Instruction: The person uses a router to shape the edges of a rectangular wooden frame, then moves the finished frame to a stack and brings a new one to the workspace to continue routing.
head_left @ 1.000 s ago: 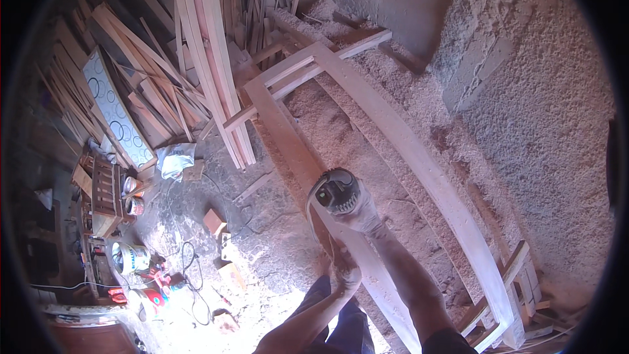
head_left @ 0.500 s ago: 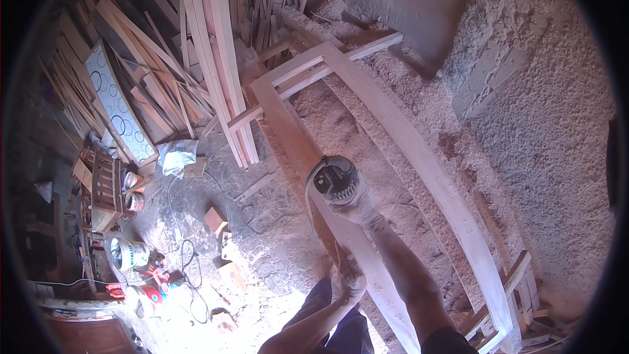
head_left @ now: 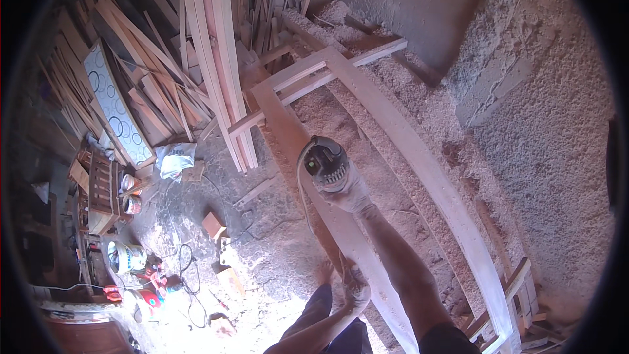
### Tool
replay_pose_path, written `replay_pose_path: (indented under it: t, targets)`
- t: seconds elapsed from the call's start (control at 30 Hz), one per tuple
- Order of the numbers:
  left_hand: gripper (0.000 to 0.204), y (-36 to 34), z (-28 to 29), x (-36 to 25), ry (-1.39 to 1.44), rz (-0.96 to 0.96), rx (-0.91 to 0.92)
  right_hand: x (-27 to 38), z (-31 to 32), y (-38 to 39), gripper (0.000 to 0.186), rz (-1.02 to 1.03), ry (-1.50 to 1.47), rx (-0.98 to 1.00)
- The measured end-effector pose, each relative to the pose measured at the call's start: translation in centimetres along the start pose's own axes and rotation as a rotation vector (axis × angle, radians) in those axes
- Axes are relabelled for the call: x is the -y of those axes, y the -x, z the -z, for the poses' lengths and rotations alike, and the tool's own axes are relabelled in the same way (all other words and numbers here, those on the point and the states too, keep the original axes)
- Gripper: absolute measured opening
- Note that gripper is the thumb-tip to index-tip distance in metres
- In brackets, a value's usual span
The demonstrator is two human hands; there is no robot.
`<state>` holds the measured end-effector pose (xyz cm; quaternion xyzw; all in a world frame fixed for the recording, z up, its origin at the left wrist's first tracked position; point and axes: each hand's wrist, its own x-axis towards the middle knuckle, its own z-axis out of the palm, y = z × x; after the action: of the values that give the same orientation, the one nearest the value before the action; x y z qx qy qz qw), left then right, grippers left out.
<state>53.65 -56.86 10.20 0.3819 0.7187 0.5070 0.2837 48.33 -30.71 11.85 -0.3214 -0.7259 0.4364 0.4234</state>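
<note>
**Power sander on a long wooden frame rail**

The right hand (head_left: pixel 357 198) is clenched around the back end of a power sander (head_left: pixel 325 165), whose grey, vented body sits on the near rail (head_left: pixel 295 137) of a long wooden frame (head_left: pixel 419 157). The fingers are dusted pale and merge with the tool's housing, so where hand ends and sander begins is hard to make out. The sanding face is hidden beneath the body. A cord (head_left: pixel 303 190) drops from the tool's left side and runs toward the person, then gets lost against the rail.

The left hand (head_left: pixel 356 286) is lower and nearer, closed on the left edge of the same rail; its fingers wrap out of sight under the wood, so the exact hold cannot be told beyond that it grips the edge. Both forearms rise from the lower rim, and the near end of the rail is covered by them and by dark clothing.

The frame's far rail curves to the right with the lens bend and is cut off near the lower right. Sawdust (head_left: pixel 537 131) lies thick on the ground to the right of the frame. To the far left, a stack of planks (head_left: pixel 216 59) leans in a heap. On the left floor lie a white cloth (head_left: pixel 175 157), some tins (head_left: pixel 128 190) and small red items too blurred to identify.
</note>
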Motion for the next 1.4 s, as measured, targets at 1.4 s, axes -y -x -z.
replay_pose_path:
  t: [1.4]
  targets:
    - [0.096, 10.1, 0.8, -6.7, -0.471, -0.542, 0.446, 12.4, 18.2, 32.1, 0.083, -0.178, -0.087, 0.139]
